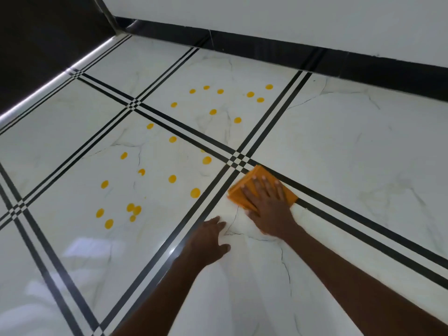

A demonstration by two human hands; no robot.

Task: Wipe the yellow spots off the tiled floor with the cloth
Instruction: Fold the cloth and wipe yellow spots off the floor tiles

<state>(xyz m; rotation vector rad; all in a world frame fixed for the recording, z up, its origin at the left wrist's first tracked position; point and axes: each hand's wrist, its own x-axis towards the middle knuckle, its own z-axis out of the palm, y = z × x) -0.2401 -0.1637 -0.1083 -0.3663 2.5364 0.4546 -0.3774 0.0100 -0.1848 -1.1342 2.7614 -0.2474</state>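
Observation:
A folded orange cloth (244, 187) lies on the white marble tiled floor (339, 151), just right of a crossing of black tile lines. My right hand (269, 207) presses flat on the cloth with straight, spread fingers. My left hand (208, 241) rests on the floor a little left of and nearer than the cloth, fingers loosely bent, holding nothing. Several yellow spots (195, 192) dot the tile left of the cloth, and several more yellow spots (237, 120) lie on the tile beyond it.
A black skirting (291, 52) runs along the white wall (315, 18) at the back. A dark panel with a metal edge (36, 98) borders the floor at the far left. Double black lines (169, 251) separate the tiles.

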